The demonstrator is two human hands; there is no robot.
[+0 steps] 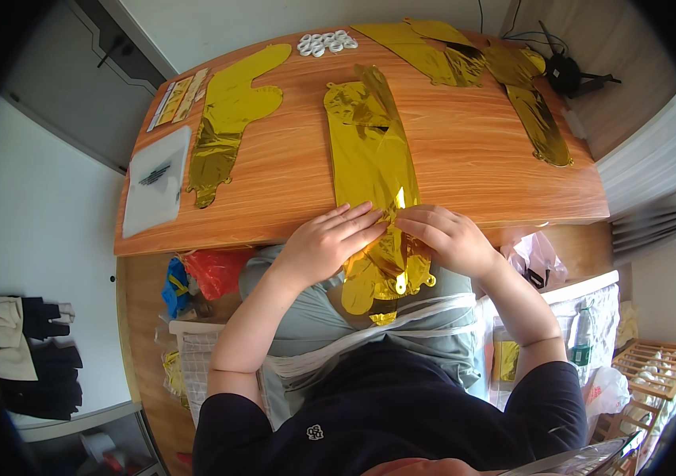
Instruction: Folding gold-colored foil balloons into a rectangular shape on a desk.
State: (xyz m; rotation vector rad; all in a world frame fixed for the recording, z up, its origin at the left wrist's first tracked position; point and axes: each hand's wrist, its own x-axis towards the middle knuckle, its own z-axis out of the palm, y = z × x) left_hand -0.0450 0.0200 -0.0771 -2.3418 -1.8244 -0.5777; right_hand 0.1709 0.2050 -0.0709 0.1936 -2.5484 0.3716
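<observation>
A flat, uninflated gold foil balloon (365,163) runs from the middle of the wooden table over its front edge, and its crumpled lower end with small tabs hangs onto my lap. My left hand (334,240) lies on it at the table edge, fingers stretched out and fairly flat. My right hand (450,238) is on the opposite side of the foil, its fingers bent together at a gathered fold; the thumb is hidden. The fingertips of both hands nearly meet over the creased part.
Another gold foil balloon (231,119) lies at left, beside a clear plastic bag (157,182). More gold foil pieces (425,51) stretch across the back right, near a black router (566,73). White rings (326,42) are clustered at the table's far edge. A red bag (215,270) sits below.
</observation>
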